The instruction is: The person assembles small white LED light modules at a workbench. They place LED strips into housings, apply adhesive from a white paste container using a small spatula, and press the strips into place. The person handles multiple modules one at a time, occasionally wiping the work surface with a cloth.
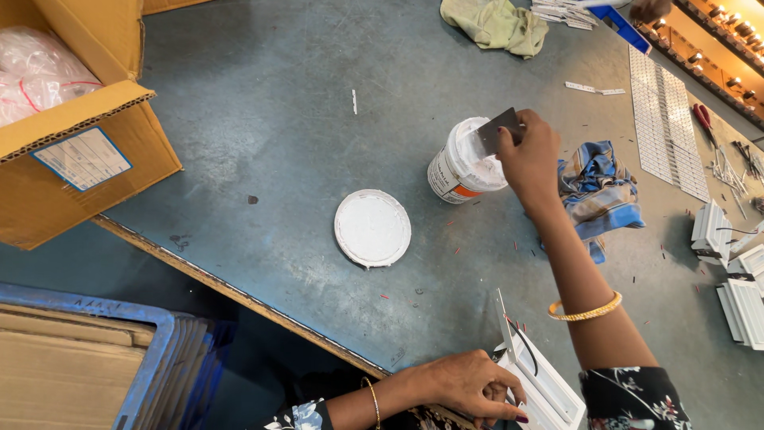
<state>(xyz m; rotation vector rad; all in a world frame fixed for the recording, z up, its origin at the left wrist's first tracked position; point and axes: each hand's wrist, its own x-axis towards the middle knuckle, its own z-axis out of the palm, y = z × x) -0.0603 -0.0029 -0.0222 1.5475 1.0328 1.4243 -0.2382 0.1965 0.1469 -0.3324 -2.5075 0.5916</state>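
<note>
My right hand (531, 155) grips a flat metal scraper (497, 131) whose blade dips into an open white tub of white paste (465, 163) standing mid-table. The tub's round white lid (372, 228) lies upside down to the tub's left. Near the front table edge, my left hand (469, 384) rests on a white rectangular frame-like housing (541, 382) with a black wire running across it. A gold bangle circles each wrist.
A blue checked cloth (598, 193) lies right of the tub. An open cardboard box (76, 119) with plastic bags stands at the left. A green rag (497, 24), strips of small white parts (664, 123), red-handled pliers (704, 119) and more white housings (736, 271) sit at the right. A blue crate (151, 350) holds cardboard below.
</note>
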